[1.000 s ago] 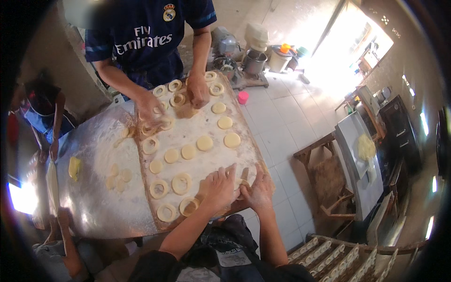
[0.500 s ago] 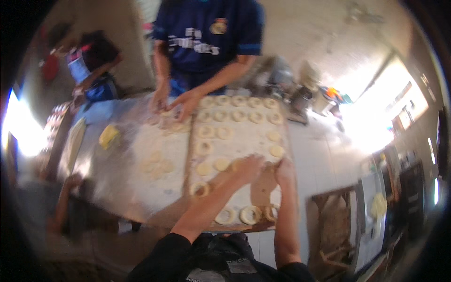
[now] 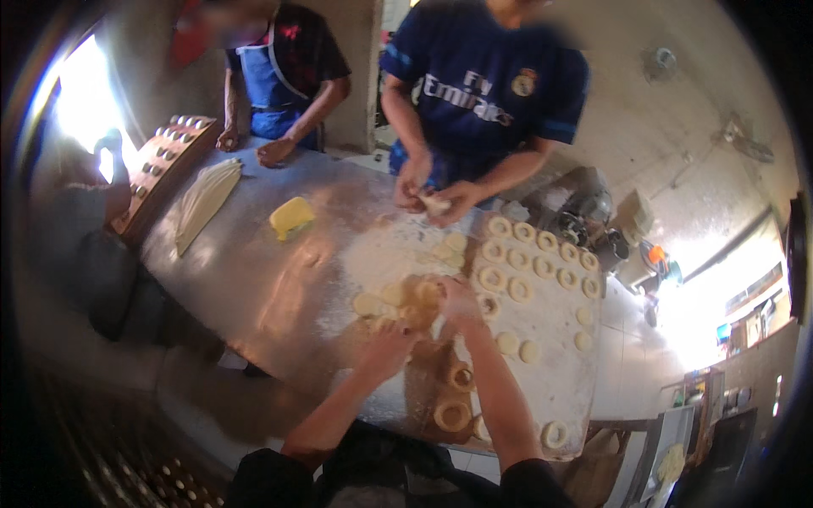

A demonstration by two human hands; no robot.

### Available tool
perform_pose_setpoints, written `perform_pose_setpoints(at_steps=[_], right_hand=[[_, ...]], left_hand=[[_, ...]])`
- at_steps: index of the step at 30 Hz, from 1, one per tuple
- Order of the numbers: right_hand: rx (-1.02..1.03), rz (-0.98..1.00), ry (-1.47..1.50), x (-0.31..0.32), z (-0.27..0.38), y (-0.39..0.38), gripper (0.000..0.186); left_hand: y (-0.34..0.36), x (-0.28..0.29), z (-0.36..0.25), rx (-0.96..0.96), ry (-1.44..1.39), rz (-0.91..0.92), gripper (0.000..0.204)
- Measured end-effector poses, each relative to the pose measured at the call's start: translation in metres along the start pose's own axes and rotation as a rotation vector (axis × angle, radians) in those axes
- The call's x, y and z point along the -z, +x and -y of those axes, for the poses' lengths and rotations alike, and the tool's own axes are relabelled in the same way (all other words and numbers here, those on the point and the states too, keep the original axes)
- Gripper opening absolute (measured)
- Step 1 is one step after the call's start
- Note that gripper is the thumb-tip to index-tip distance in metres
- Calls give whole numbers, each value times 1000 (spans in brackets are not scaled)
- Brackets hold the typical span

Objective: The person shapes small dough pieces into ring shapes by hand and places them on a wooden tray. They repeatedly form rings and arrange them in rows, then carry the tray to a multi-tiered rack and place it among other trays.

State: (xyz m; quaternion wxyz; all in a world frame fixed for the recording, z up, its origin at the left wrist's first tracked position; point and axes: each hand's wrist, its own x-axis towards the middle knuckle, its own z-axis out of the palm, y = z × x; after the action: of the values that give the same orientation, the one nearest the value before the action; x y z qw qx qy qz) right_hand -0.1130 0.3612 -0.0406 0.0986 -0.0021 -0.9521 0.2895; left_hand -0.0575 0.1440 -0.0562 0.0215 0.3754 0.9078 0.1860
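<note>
My left hand (image 3: 389, 345) has curled fingers low over the floury metal table (image 3: 288, 313), beside flat dough rounds (image 3: 368, 303). My right hand (image 3: 459, 305) is bent over dough pieces at the left edge of the floured board (image 3: 550, 389); what either hand grips is blurred and hidden. Dough rings (image 3: 519, 288) line the board, with a few solid rounds (image 3: 529, 351) among them.
Opposite, a co-worker (image 3: 474, 85) holds dough (image 3: 435, 203). Another person (image 3: 279, 102) leans at the upper left, and a third figure (image 3: 80, 220) stands left. A dough strip (image 3: 207, 199), yellow block (image 3: 290, 216), wooden rack (image 3: 161, 161) and pots (image 3: 614, 250) are around.
The view has swung left. My hands have moved from the board's near right to its left edge over the metal table. The opposite co-worker's hands have lifted a dough piece off the surface.
</note>
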Motion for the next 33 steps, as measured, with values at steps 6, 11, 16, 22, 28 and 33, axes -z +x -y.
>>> perform_pose_setpoints(at_steps=[6,11,16,22,28,33], right_hand=[[-91,131,-328,-10,15,7,35],[-310,334,-13,3,54,15,31],[-253,258,813,20,83,-6,43],[-203,172,722,27,116,-15,44],[61,-430,126,-37,126,-16,60],[-57,103,1123,-22,131,-52,55]], left_hand=[[-2,9,21,221,-574,-198,30],[22,31,50,268,-802,-193,24],[43,39,58,227,-1137,-124,26],[24,91,53,254,-1189,-180,22],[2,103,50,60,-691,-218,31],[2,94,40,51,-542,-447,38]])
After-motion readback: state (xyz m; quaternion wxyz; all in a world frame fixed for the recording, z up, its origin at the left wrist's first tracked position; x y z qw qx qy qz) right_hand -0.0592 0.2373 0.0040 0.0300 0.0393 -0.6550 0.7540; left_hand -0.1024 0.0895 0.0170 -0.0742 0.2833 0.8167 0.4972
